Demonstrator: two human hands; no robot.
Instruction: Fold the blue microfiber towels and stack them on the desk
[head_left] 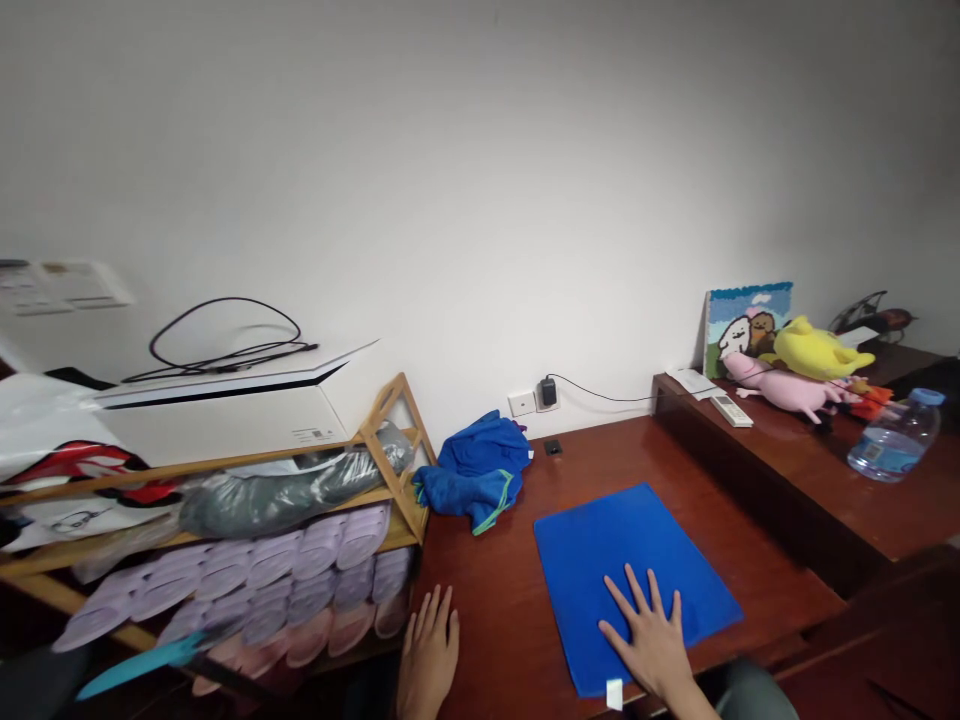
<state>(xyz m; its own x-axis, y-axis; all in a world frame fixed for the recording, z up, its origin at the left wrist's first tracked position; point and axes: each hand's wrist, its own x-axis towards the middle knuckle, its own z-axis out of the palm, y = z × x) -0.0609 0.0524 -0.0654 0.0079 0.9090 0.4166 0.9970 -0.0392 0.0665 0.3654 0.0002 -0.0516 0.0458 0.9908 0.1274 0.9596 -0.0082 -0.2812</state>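
A blue cloth (607, 560) lies spread flat on the reddish-brown wooden table (487, 620), with a small white tag at its near edge. My right hand (651, 632) rests palm down on the cloth's near part, fingers spread wide. To the left, my left hand (430, 645) lies on the table's left edge, fingers stretched out and holding nothing. Farther back, a crumpled pile of blue cloths (480, 465), one with a green border, sits against the wall side of the table.
At left stands a wooden shoe rack (397, 450) with several purple and pink slippers (277, 555) and a white box (247, 420) on top. On the raised right surface are a water bottle (896, 440), plush toys (817, 350) and a remote (731, 410). A charger (548, 391) is plugged into the wall.
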